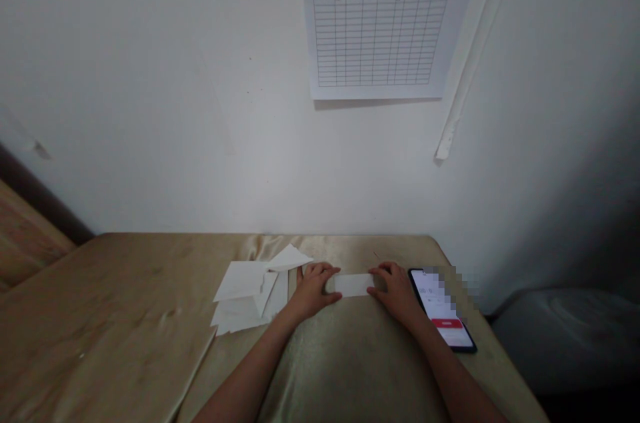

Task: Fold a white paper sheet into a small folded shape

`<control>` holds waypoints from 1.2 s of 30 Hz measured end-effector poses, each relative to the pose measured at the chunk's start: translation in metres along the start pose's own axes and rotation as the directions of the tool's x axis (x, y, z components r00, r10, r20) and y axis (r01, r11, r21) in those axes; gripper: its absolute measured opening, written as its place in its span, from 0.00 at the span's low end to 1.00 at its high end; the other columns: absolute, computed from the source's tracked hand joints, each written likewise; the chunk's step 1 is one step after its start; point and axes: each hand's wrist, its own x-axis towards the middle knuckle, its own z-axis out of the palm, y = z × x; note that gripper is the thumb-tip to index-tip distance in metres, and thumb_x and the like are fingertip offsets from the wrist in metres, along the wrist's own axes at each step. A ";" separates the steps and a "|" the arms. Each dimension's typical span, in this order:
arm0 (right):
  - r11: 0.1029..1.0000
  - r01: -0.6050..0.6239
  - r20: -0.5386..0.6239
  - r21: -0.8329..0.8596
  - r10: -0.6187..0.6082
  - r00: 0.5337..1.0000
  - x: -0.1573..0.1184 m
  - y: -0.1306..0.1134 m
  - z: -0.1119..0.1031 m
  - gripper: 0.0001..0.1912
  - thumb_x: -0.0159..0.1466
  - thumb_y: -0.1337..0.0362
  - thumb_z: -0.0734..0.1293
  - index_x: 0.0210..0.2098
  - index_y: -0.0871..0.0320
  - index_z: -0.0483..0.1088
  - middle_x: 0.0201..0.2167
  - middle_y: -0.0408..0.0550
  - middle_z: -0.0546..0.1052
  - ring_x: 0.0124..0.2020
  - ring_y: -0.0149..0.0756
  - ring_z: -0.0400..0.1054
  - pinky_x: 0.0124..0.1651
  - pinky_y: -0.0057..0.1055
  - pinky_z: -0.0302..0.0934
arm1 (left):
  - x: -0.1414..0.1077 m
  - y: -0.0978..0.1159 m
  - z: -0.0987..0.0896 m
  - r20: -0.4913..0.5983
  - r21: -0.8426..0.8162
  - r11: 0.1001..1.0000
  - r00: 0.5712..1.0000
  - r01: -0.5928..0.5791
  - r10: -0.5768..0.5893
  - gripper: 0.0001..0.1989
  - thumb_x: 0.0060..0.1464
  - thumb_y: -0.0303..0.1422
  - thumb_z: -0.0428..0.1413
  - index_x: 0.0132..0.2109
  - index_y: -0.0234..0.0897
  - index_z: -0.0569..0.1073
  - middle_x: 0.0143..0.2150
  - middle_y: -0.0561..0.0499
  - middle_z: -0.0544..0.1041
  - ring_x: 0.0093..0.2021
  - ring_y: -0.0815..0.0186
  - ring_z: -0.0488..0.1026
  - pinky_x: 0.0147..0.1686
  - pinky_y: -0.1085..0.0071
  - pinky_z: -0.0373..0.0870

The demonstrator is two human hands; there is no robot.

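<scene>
A small white paper strip (354, 285) lies crosswise between my two hands on the tan, satin-like cloth. My left hand (316, 289) is at its left end, thumb at the lower corner and fingers at the upper one, with a gap between them. At the right end, my right hand (393, 288) has its thumb and fingers at the two corners in the same way. Several white paper pieces (243, 281) lie in a loose, overlapping pile just left of my left hand.
A lit phone (443, 309) lies right of my right hand. The cloth-covered table (125, 316) meets a white wall, where a sheet with a printed grid (380, 36) hangs. A wooden surface (25, 236) shows at the left, a grey rounded object (565, 336) at the right.
</scene>
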 end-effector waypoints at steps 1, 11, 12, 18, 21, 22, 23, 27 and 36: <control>1.000 0.002 -0.003 0.002 -0.002 1.000 0.000 0.000 0.000 0.22 0.59 0.61 0.71 0.54 0.50 0.74 0.56 0.52 0.68 0.60 0.47 0.60 0.64 0.40 0.53 | 0.000 -0.001 0.000 -0.002 -0.002 1.000 1.000 -0.005 0.005 0.31 0.50 0.43 0.65 0.62 0.55 0.70 0.61 0.50 0.70 0.63 0.49 0.61 0.66 0.43 0.44; 1.000 0.011 0.000 0.002 -0.011 1.000 0.001 0.000 -0.001 0.22 0.59 0.61 0.71 0.53 0.50 0.74 0.55 0.51 0.70 0.59 0.46 0.62 0.62 0.39 0.55 | 0.001 -0.001 -0.001 -0.002 -0.001 1.000 1.000 -0.015 0.015 0.28 0.51 0.45 0.64 0.59 0.51 0.74 0.61 0.48 0.71 0.63 0.49 0.61 0.65 0.46 0.46; 1.000 0.010 0.000 0.003 -0.010 1.000 0.001 0.000 -0.001 0.22 0.59 0.61 0.71 0.53 0.50 0.74 0.55 0.51 0.70 0.59 0.46 0.62 0.63 0.39 0.55 | 0.001 -0.001 -0.001 -0.005 -0.006 1.000 1.000 -0.019 0.019 0.27 0.50 0.44 0.64 0.58 0.50 0.74 0.61 0.48 0.71 0.62 0.49 0.61 0.65 0.47 0.47; 1.000 0.011 -0.006 0.006 -0.011 1.000 0.001 -0.001 -0.001 0.22 0.59 0.61 0.71 0.54 0.51 0.74 0.55 0.51 0.71 0.59 0.47 0.62 0.62 0.39 0.55 | 0.000 0.001 -0.002 -0.011 -0.026 1.000 1.000 -0.007 0.007 0.28 0.49 0.42 0.65 0.58 0.51 0.73 0.60 0.49 0.72 0.62 0.50 0.62 0.64 0.46 0.47; 1.000 0.018 -0.004 0.013 -0.018 1.000 0.001 -0.001 0.000 0.22 0.59 0.61 0.71 0.53 0.50 0.74 0.55 0.51 0.71 0.59 0.47 0.62 0.62 0.39 0.56 | 0.000 0.003 -0.005 -0.004 -0.024 1.000 1.000 -0.006 0.006 0.28 0.50 0.42 0.65 0.58 0.52 0.72 0.60 0.49 0.72 0.62 0.50 0.61 0.64 0.47 0.47; 1.000 0.020 -0.002 0.016 -0.020 1.000 0.001 -0.001 0.000 0.22 0.58 0.61 0.71 0.53 0.49 0.74 0.55 0.51 0.71 0.59 0.47 0.62 0.62 0.39 0.56 | 0.000 0.004 -0.005 -0.001 -0.021 1.000 1.000 -0.004 0.004 0.28 0.50 0.42 0.65 0.58 0.52 0.72 0.60 0.49 0.72 0.63 0.50 0.61 0.64 0.47 0.47; 1.000 0.022 0.000 0.019 -0.022 1.000 0.001 -0.001 0.000 0.23 0.58 0.61 0.71 0.54 0.49 0.73 0.55 0.50 0.71 0.59 0.46 0.62 0.62 0.39 0.56 | 0.000 0.004 -0.006 0.001 -0.019 1.000 1.000 -0.002 0.002 0.27 0.50 0.42 0.65 0.58 0.52 0.72 0.60 0.50 0.72 0.63 0.50 0.61 0.64 0.47 0.47; 0.999 0.033 0.000 0.038 -0.033 0.999 0.002 0.001 0.001 0.23 0.58 0.62 0.71 0.54 0.49 0.73 0.55 0.50 0.70 0.60 0.46 0.61 0.64 0.39 0.55 | 0.000 0.004 -0.007 0.000 -0.019 1.000 1.000 -0.008 0.008 0.27 0.50 0.42 0.65 0.58 0.52 0.72 0.60 0.49 0.72 0.62 0.50 0.62 0.64 0.47 0.49; 0.998 0.047 -0.025 0.052 -0.046 0.999 0.002 0.001 0.002 0.22 0.58 0.63 0.71 0.52 0.51 0.74 0.54 0.51 0.71 0.60 0.46 0.61 0.63 0.39 0.54 | 0.000 0.004 -0.006 -0.002 -0.045 0.999 1.000 -0.008 0.008 0.25 0.49 0.40 0.66 0.55 0.51 0.73 0.58 0.51 0.73 0.62 0.51 0.62 0.64 0.48 0.48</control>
